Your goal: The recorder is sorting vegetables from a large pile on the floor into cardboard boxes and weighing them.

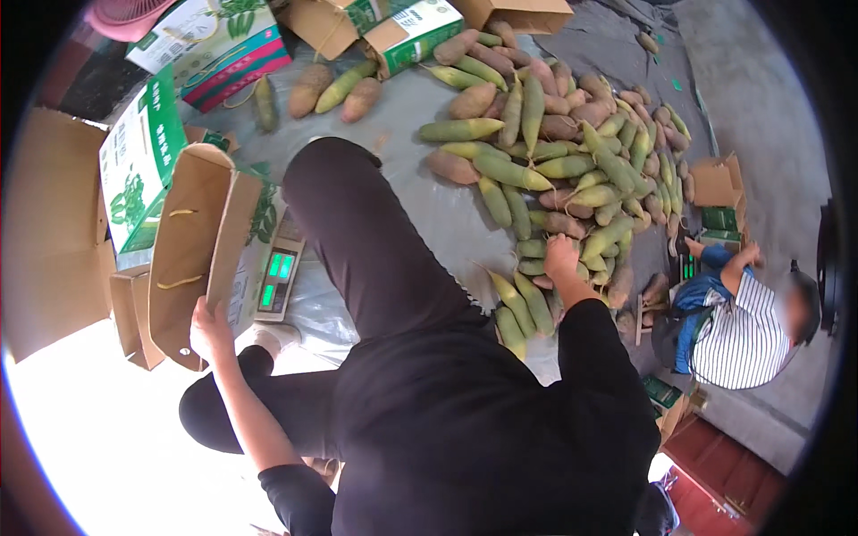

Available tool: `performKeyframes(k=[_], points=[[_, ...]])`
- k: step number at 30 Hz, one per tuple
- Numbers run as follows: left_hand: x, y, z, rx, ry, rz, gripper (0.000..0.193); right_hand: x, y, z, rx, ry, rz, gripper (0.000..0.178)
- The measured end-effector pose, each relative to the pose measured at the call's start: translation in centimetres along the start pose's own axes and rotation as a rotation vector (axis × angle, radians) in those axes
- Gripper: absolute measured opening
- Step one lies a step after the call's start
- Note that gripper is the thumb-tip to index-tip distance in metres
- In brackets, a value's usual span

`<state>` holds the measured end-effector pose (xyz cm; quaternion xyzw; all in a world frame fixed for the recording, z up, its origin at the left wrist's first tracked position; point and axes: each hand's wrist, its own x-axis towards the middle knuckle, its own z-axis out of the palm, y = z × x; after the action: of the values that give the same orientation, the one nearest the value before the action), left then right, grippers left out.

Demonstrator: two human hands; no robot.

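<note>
My left hand (213, 330) grips the near edge of an open cardboard carton (198, 241) that has rope handles and stands tilted on a digital scale (279, 279). Over the pile of long green radishes (532, 112), my right hand (561, 257) reaches down with its fingers curled. Its fingertips meet a reddish-brown root (563, 223), and what lies under them is hidden. Several green radishes (518, 308) lie just left of my right wrist.
Green-and-white cartons (143, 165) stand at the left, and more boxes (416, 36) at the top. A few roots (310, 89) lie apart on the grey sheet (393, 170). Another person in a striped shirt (737, 344) sits at the right beside a second scale (686, 268).
</note>
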<state>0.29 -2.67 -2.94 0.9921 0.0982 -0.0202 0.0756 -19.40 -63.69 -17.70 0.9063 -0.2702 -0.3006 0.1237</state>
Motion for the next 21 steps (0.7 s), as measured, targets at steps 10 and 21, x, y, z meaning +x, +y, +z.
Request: performKeyframes(k=[10, 21], points=[[-0.1, 0.9, -0.3, 0.046, -0.032, -0.023, 0.019, 0.9, -3.6, -10.1, 0.396, 0.372, -0.238, 0.037], [-0.3, 0.6, -0.6, -0.007, 0.016, 0.0, 0.018, -1.9, -16.1, -35.6, 1.453, 0.711, -0.904, 0.041]])
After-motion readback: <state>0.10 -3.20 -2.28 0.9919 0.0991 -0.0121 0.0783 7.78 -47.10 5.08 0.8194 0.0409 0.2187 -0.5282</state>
